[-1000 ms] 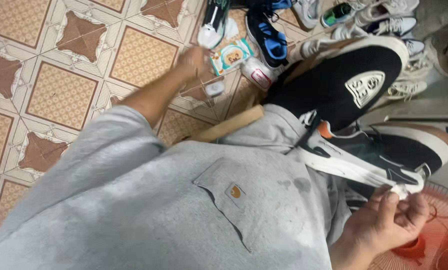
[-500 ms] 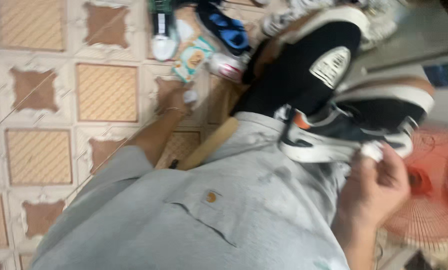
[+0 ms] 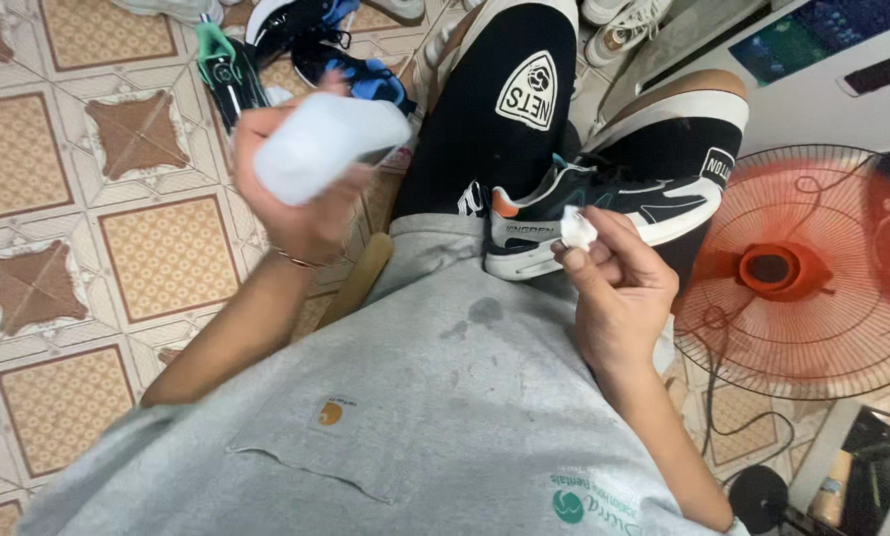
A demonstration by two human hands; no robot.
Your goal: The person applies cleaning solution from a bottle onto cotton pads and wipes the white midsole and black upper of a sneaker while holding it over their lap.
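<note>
My left hand (image 3: 301, 213) is raised in front of my chest and grips a white plastic bottle (image 3: 328, 144), blurred by motion. Between the fingertips of my right hand (image 3: 614, 288) sits a small white wad of cloth or cotton (image 3: 577, 229), held against the side of a black and white sneaker (image 3: 604, 203) with an orange patch near the heel. The sneaker rests on my lap, between my legs in black shorts (image 3: 495, 129). My grey shirt (image 3: 425, 417) fills the lower part of the view.
An orange floor fan (image 3: 797, 273) stands close on the right, its cable trailing on the floor. Several other shoes (image 3: 296, 40) lie on the patterned tiles (image 3: 157, 248) at the top. A wooden stool edge (image 3: 356, 278) shows beside my left forearm.
My left hand has come up from the floor with the white bottle in it. The right hand has moved the white wad up against the sneaker's side. The view has swung right, showing the fan.
</note>
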